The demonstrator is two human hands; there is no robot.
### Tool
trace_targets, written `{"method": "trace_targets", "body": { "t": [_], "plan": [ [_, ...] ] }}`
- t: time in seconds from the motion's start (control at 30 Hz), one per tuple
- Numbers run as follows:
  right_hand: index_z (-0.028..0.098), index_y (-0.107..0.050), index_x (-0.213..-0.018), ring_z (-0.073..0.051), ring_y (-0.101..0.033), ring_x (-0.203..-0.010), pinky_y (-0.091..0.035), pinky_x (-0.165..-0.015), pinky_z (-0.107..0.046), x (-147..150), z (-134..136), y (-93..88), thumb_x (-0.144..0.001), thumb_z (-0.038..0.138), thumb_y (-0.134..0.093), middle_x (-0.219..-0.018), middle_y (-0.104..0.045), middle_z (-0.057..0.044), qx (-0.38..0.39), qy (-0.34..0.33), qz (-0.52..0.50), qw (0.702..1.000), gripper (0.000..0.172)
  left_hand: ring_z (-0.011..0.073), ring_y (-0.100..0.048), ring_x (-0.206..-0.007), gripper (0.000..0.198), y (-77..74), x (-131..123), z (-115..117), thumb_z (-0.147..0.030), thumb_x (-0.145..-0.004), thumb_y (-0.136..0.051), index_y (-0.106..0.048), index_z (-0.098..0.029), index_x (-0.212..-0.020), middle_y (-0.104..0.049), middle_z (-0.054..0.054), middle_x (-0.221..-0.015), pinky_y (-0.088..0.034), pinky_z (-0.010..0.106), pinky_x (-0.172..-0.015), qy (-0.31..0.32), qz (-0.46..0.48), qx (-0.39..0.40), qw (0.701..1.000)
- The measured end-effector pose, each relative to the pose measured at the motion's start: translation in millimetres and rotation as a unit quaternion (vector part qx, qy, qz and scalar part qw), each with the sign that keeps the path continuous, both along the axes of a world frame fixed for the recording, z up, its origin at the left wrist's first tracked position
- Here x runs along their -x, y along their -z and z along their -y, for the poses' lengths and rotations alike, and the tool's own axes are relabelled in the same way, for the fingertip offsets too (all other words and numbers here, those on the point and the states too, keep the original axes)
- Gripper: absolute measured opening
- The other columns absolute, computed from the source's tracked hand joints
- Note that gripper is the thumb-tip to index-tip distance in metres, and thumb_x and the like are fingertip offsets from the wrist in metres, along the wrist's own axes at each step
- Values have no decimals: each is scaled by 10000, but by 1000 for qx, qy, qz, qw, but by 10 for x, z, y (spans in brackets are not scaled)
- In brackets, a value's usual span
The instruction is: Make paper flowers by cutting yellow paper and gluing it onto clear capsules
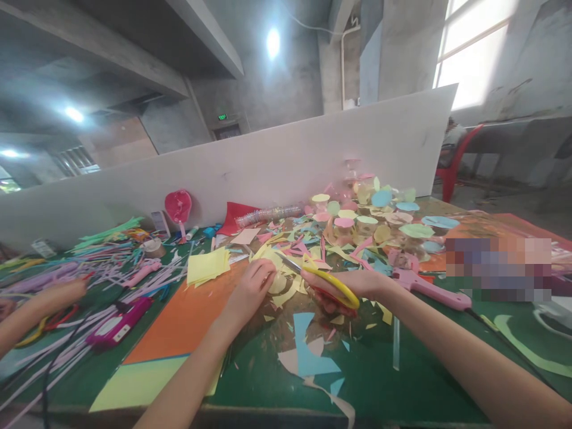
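In my right hand [337,289] is a pair of scissors [342,287] with yellow handles, its fingers wrapped round them and the blades pointing left toward my other hand. My left hand [259,277] is closed on a piece of pale yellow paper [280,283] close to the blade tips. Its outline blends with the scraps behind, so its exact shape is hard to tell. Below both hands lie blue paper offcuts [308,351]. A stack of yellow paper squares [208,266] rests left of my left hand, on an orange sheet [183,316].
A pink glue gun [440,292] with a cord lies right of my right hand. Round paper discs [366,220] stand at the back right. At left are a magenta device [120,322], pale strips, and another person's arm [49,304]. A white board [277,161] closes the back.
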State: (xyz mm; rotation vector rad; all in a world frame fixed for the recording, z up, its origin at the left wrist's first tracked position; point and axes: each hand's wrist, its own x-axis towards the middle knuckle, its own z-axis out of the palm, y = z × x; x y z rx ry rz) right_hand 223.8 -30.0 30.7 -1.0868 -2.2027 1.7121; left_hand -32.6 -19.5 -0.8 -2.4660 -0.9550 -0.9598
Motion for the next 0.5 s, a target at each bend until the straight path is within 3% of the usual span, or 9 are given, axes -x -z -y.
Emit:
{"method": "trace_targets", "body": {
  "t": [0.2, 0.5],
  "plan": [
    [197, -417, -593, -62, -394, -340, -362, -349, -195, 30, -45, 56, -878, 724, -346, -451, -447, 51, -7, 4, -3, 1000, 603, 167, -608, -1002, 86, -5, 28, -20, -144, -969, -451, -507, -205, -991, -608, 39, -964, -514, 320, -901, 11, -14, -11, 1000],
    [189, -422, -560, -61, -417, -322, -366, -347, -194, 31, -12, 71, -905, 674, -373, -457, -483, 33, -35, 21, 11, 999, 597, 215, -611, -978, 149, 32, 6, -50, -225, -960, -471, -526, -189, -1094, -615, 71, -1000, -529, 350, -849, -54, -39, -57, 996]
  ]
}}
